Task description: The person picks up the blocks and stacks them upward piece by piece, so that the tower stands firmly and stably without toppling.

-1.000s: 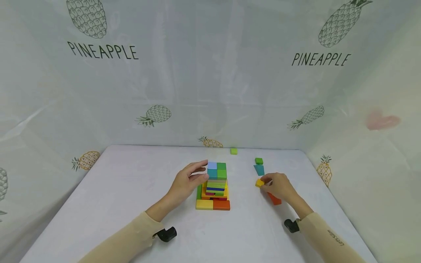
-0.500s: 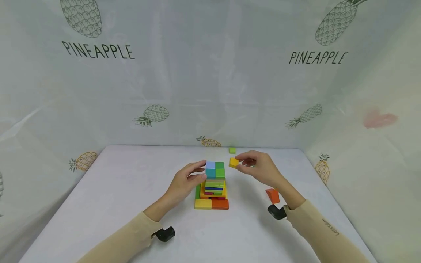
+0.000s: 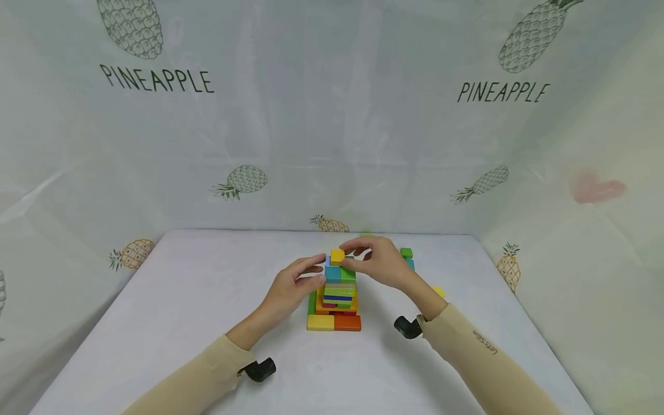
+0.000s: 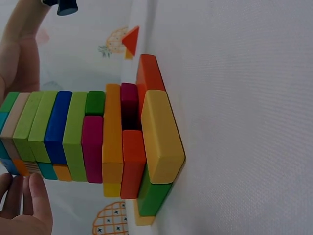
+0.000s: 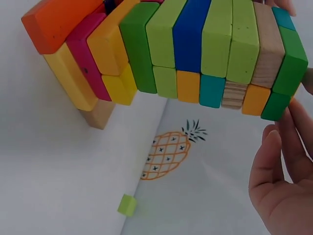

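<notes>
A tower of coloured wooden blocks [image 3: 338,291] stands mid-table, wider at its base. My right hand [image 3: 381,262] pinches a yellow block [image 3: 337,257] between fingertips and thumb, over the tower's top. Whether that block touches the top layer I cannot tell. My left hand [image 3: 293,283] is at the tower's upper left side, fingers extended and fingertips against or very near the top blocks. In the left wrist view, the left hand's fingers [image 4: 39,198] lie close beside the upper layers. The right wrist view shows the right hand [image 5: 288,181] by the dark green top blocks [image 5: 289,63].
A green block [image 3: 407,252] and a teal block [image 3: 410,264] lie to the right. Another yellow block [image 3: 440,291] is partly hidden by the right forearm. A lime block [image 5: 127,205] lies near the back edge. The left wrist view shows a red-orange triangular block [image 4: 131,40].
My right hand has picked up the yellow block from the table's right side and carried it left to above the tower. The left hand has stayed beside the tower.
</notes>
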The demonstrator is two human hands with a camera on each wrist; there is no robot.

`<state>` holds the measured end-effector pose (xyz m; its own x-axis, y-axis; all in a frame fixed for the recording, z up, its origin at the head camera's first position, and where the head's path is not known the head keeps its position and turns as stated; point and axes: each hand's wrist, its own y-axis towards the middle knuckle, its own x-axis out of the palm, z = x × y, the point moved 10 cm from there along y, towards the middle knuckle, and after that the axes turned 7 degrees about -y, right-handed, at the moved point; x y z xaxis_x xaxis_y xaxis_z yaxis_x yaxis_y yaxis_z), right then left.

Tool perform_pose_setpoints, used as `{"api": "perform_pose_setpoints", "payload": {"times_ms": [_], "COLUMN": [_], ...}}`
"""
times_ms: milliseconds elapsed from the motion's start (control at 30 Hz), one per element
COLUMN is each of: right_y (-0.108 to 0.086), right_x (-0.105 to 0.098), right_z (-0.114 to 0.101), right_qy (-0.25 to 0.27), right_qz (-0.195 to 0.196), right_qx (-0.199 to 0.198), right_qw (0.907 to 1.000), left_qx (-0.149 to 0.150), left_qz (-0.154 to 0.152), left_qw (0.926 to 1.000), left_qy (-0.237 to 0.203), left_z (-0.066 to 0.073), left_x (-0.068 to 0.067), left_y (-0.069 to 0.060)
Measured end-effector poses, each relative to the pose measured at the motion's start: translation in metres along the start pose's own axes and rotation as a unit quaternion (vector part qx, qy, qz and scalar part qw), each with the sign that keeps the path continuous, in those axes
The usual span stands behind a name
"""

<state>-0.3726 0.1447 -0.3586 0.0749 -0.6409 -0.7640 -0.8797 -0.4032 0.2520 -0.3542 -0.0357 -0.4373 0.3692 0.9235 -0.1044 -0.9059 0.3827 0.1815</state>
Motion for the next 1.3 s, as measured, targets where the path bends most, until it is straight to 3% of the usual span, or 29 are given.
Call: {"api": "perform_pose_setpoints", "payload": {"times_ms": [167, 733, 900, 1000, 1133, 1300], "right_y": [-0.001, 0.000, 0.000, -0.003, -0.011, -0.024], "right_x": [0.003, 0.009, -0.001, -0.021, -0.046, -0.053], "right_z": [0.006, 0.001, 0.003, 0.020, 0.063, 0.128], "right_qy": [0.016, 0.015, 0.008, -0.011, -0.067, -0.126], "right_qz": [-0.003, -0.009, -0.001, 0.027, 0.058, 0.039], "right_qx": [0.018, 0.016, 0.005, 0.024, 0.071, 0.124], "right_qw": [0.9997, 0.9997, 1.0000, 0.9993, 0.9935, 0.9835], "left_qx": [0.003, 0.007, 0.006, 0.010, 0.013, 0.013], "left_qz": [-0.004, -0.004, -0.002, -0.005, -0.002, -0.003], "left_qw": [1.0000, 0.9999, 0.9999, 0.9998, 0.9996, 0.9996], "left_qy": [-0.001, 0.011, 0.010, 0.014, 0.024, 0.025], "left_z": [0.002, 0.004, 0.004, 0.006, 0.009, 0.009], "left_x": [0.002, 0.002, 0.001, 0.001, 0.000, -0.001], "left_y": [0.000, -0.001, -0.002, -0.001, 0.000, -0.001]}}
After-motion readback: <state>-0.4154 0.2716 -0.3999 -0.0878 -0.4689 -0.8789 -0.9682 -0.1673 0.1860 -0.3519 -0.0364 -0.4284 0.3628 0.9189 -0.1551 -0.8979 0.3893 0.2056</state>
